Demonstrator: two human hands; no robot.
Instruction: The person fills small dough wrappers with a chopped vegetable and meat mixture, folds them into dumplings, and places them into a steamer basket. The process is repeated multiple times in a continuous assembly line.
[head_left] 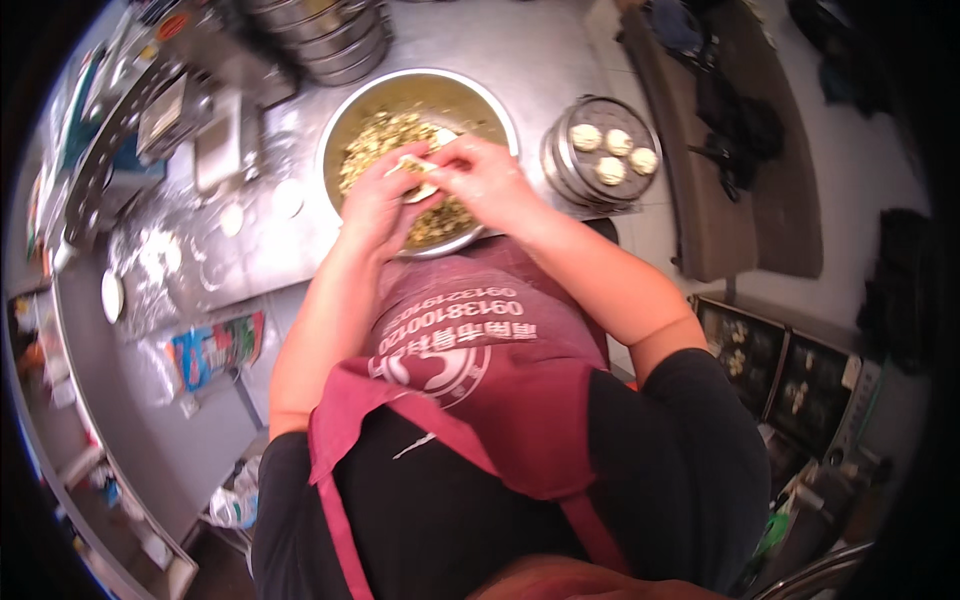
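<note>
A stuffed bun (421,190), a pale dough wrapper around some filling, is held between both hands above a large metal bowl (430,84). My left hand (378,205) cups it from the left, fingers curled beneath and around. From the right, my right hand (487,182) pinches the dough's edge with its fingertips. Chopped yellow-green filling (375,138) lies in the bowl below, partly hidden by my hands. To the right, several pleated white buns (614,141) sit apart from one another on a round steamer tray (560,168).
Flat dough rounds (232,219) lie on the floury steel table (270,255) at left. Stacked metal steamers (345,58) stand behind the bowl, with a rectangular metal pan (222,150) to their left. A brown bench (715,225) and dark trays (740,350) are at right.
</note>
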